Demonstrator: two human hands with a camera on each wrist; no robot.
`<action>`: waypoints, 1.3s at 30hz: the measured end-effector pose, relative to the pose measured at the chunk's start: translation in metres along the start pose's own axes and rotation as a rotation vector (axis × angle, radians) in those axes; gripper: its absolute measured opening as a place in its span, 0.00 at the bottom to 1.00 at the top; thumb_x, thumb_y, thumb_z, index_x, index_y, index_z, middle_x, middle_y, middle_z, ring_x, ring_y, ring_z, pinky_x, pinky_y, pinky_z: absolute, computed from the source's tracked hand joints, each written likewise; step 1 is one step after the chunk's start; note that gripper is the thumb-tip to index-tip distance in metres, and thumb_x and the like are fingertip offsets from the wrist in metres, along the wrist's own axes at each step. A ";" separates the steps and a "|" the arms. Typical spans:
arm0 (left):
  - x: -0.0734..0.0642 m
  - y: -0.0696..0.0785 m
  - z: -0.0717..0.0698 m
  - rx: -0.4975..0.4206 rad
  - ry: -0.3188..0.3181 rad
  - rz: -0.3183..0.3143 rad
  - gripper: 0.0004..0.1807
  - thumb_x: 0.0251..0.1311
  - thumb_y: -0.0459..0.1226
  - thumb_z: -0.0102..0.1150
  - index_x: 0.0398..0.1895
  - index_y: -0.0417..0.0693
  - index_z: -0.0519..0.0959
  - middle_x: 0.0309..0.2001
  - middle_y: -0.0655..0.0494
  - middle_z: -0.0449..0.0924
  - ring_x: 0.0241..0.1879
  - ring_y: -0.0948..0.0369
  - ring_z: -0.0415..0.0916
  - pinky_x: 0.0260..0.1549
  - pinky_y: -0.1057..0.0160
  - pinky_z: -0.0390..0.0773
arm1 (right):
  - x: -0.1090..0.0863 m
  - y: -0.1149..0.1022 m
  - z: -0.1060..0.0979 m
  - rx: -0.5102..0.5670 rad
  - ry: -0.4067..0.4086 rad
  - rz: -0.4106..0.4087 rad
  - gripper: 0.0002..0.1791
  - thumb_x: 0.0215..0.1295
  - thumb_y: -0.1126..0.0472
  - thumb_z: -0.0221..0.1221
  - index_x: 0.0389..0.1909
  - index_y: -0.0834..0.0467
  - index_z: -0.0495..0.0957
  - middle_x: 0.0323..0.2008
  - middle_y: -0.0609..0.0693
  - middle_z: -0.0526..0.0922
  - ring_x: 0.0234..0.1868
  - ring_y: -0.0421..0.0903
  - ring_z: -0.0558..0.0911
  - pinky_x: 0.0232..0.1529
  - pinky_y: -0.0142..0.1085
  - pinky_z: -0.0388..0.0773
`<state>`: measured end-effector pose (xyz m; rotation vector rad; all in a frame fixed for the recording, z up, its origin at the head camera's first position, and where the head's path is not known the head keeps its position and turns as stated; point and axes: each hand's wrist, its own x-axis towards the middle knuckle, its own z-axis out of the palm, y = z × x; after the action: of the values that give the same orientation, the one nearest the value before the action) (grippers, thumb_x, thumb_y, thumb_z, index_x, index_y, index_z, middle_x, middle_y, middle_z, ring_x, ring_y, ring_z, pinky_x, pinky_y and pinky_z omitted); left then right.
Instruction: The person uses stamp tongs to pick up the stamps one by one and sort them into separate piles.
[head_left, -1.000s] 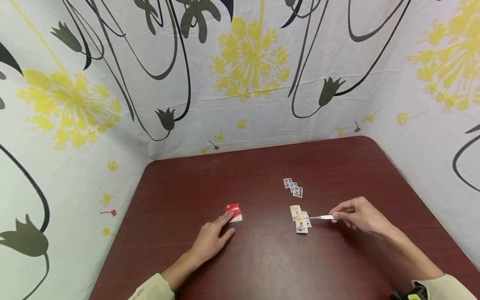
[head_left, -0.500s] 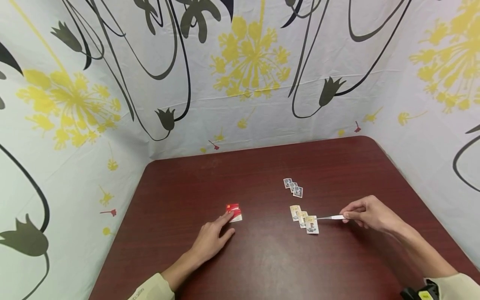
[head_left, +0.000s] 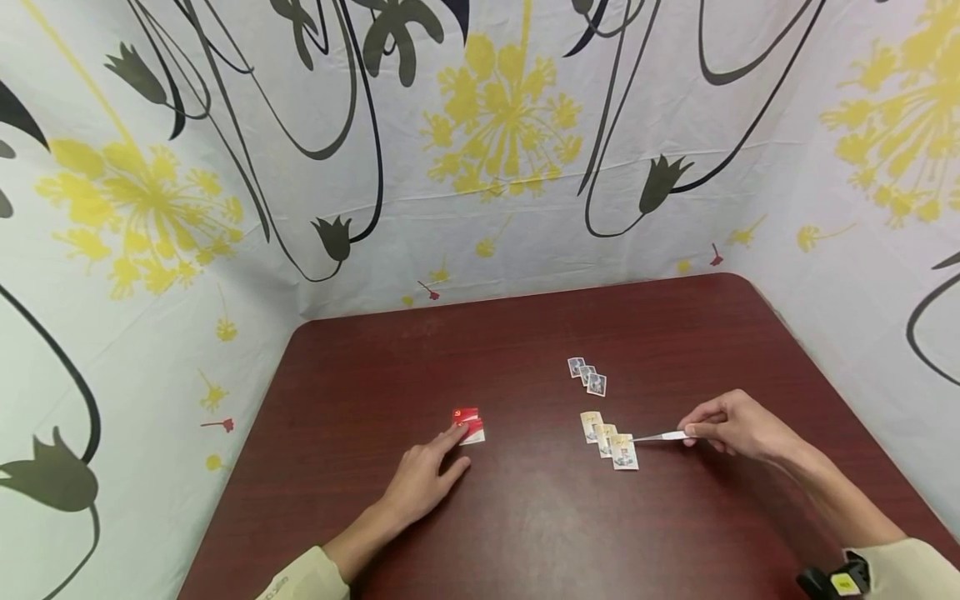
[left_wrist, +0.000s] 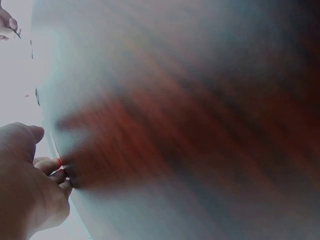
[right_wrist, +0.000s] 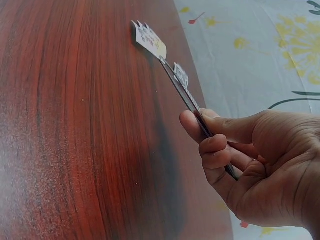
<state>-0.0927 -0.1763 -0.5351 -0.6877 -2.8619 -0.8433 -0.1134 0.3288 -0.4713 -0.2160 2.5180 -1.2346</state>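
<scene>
My right hand (head_left: 738,425) pinches a pair of tweezers (head_left: 669,436) between thumb and fingers. The tweezers' tips meet the right edge of the nearest yellowish stamp (head_left: 625,457), the lowest in a slanting, overlapping row on the table. In the right wrist view the tweezers (right_wrist: 187,95) reach up to these stamps (right_wrist: 149,42), whose edges stand out as several points. On the left, my left hand (head_left: 422,477) lies with fingers extended, its index fingertip on the small red-and-white stamps (head_left: 471,423), partly covering them.
Farther back lies a short overlapping row of grey stamps (head_left: 596,384). The dark reddish wooden table (head_left: 420,367) ends at a pale cloth (head_left: 495,242) with yellow flowers and grey stems, which rises behind and on both sides.
The tweezers have drawn the nearest yellowish stamp to the right, so the row now spreads in a slanting line. Over the last half second little has moved. The left hand has stayed put.
</scene>
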 end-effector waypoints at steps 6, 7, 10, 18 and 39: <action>0.000 0.000 0.000 0.000 0.006 0.005 0.30 0.71 0.42 0.69 0.74 0.46 0.76 0.68 0.42 0.78 0.62 0.42 0.81 0.58 0.40 0.81 | 0.000 0.000 0.002 -0.009 0.013 0.027 0.06 0.71 0.66 0.67 0.43 0.63 0.90 0.25 0.53 0.86 0.20 0.41 0.73 0.18 0.32 0.67; 0.000 0.000 0.000 0.000 0.006 0.006 0.30 0.71 0.42 0.69 0.74 0.46 0.76 0.68 0.42 0.78 0.61 0.42 0.81 0.57 0.40 0.81 | 0.000 0.000 0.003 -0.011 0.014 0.029 0.06 0.71 0.66 0.67 0.43 0.63 0.90 0.25 0.53 0.86 0.20 0.41 0.73 0.18 0.32 0.67; 0.000 0.000 0.000 -0.004 0.004 0.005 0.30 0.71 0.42 0.69 0.74 0.46 0.76 0.68 0.42 0.78 0.61 0.42 0.81 0.57 0.40 0.81 | 0.001 0.001 0.003 -0.019 0.016 0.032 0.06 0.71 0.66 0.67 0.44 0.63 0.90 0.25 0.52 0.86 0.20 0.41 0.74 0.18 0.33 0.67; 0.001 0.000 0.000 -0.003 0.001 0.007 0.30 0.71 0.41 0.69 0.74 0.45 0.76 0.68 0.41 0.79 0.61 0.42 0.81 0.57 0.40 0.81 | 0.001 0.003 0.003 -0.024 0.017 0.022 0.07 0.73 0.66 0.65 0.44 0.64 0.90 0.26 0.52 0.87 0.20 0.41 0.74 0.18 0.32 0.68; 0.000 0.001 -0.002 -0.009 0.005 0.008 0.30 0.70 0.40 0.70 0.74 0.45 0.77 0.67 0.43 0.79 0.61 0.42 0.82 0.58 0.42 0.81 | -0.011 0.004 -0.013 0.004 0.082 -0.004 0.12 0.75 0.59 0.66 0.46 0.64 0.89 0.26 0.53 0.85 0.19 0.42 0.74 0.21 0.33 0.71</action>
<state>-0.0927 -0.1763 -0.5326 -0.6962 -2.8514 -0.8567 -0.1079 0.3440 -0.4646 -0.1729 2.5849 -1.2752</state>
